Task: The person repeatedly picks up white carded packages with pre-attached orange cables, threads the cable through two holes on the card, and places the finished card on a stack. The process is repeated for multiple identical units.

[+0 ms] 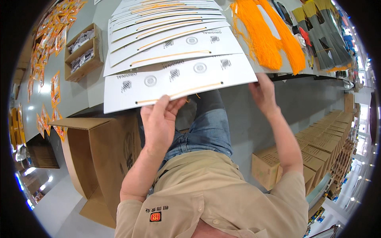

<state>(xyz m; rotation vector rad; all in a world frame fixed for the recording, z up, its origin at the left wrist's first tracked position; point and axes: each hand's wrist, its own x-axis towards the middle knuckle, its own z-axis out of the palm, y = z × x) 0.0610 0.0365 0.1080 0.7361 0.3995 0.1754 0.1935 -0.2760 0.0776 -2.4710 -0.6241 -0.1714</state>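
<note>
A white printed board with an orange cord strung between two holes is at the near end of a fanned row of similar boards. My left hand grips its near edge, the thumb by the cord and the other fingers curled partly below. A small orange cord end shows at those fingertips. At the right corner of the same board, my right hand has its fingers bent around the edge, their tips partly hidden.
A wooden tray with small packets lies left, near orange packages on the grey table. Orange cord bundles and grey bundles lie right. An open carton stands lower left; closed cartons line the right floor.
</note>
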